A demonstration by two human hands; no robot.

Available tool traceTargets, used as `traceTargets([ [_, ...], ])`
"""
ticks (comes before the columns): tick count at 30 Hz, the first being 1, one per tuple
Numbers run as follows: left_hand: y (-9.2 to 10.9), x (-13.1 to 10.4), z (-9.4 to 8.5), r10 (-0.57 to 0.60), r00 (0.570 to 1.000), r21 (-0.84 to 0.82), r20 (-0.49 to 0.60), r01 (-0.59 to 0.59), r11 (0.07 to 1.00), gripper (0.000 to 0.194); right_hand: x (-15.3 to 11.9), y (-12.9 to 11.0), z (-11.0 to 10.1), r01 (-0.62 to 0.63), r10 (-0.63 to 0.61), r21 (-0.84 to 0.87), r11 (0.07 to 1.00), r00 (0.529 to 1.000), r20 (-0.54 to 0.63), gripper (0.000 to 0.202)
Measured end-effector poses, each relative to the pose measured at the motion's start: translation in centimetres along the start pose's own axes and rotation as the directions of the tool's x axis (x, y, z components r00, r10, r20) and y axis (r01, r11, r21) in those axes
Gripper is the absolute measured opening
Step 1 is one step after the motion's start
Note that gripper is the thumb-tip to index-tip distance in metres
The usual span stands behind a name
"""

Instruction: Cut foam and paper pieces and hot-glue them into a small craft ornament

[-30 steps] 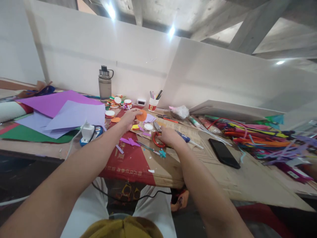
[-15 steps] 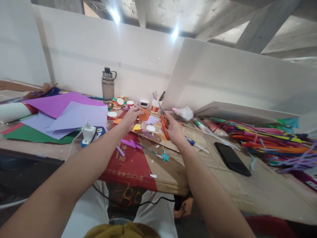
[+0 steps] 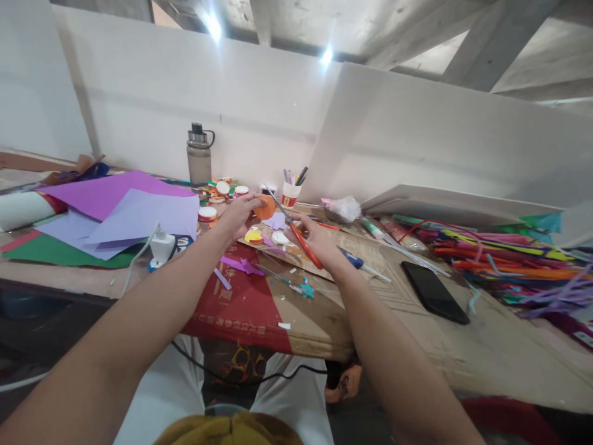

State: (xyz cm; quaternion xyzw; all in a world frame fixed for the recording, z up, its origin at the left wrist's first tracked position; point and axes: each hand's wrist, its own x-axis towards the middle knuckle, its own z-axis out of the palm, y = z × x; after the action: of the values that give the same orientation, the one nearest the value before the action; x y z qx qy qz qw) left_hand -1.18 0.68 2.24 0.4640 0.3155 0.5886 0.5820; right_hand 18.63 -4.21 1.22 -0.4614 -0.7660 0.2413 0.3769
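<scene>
A: Where is the flat, round orange disc of paper or card [image 3: 265, 207]?

B: Raised above the cardboard-covered surface [image 3: 486, 346], in front of and to the left of the white-and-red cup of pens [image 3: 291, 193]. The left hand [image 3: 241, 216] pinches it at its left side.

A: And the right hand [image 3: 312, 238]?

B: Closed around the orange-red handles of the metal-bladed scissors [image 3: 306, 248]. Their blades slant up toward the left, ending in front of the cup and a little left of it.

A: Are the blades on the disc?

B: They pass right at its right edge; I can't tell whether they touch it, nor how far apart they stand.

A: How would you handle it well?

B: I'd pinch well back from the blades, keep the disc flat to them, and turn the disc rather than the scissors, in short snips. A loose pinch could let it bend.

A: Anything crowding them?

B: A round white disc [image 3: 280, 238] lies on the near side of the cup, below the blades. I'd keep the work lifted clear of it.
</scene>
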Motion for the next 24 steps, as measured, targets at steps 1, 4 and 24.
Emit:
traceTargets([
  [1,0.0,0.0,0.0,-0.001,1.0,0.002,0.0,0.001,1.0,0.018,-0.1,-0.1,0.0,-0.002,0.003,-0.003,1.0,1.0,0.009,0.051],
  [4,0.0,0.0,-0.1,-0.01,1.0,0.031,0.017,0.01,0.999,0.019,-0.2,-0.2,0.1,-0.008,0.009,-0.014,1.0,0.999,0.031,0.049],
  [24,0.3,0.0,0.0,-0.074,0.997,0.131,-0.022,0.076,0.988,0.01,-0.2,0.1,0.3,-0.027,0.018,0.081,0.996,0.994,0.109,0.051],
])
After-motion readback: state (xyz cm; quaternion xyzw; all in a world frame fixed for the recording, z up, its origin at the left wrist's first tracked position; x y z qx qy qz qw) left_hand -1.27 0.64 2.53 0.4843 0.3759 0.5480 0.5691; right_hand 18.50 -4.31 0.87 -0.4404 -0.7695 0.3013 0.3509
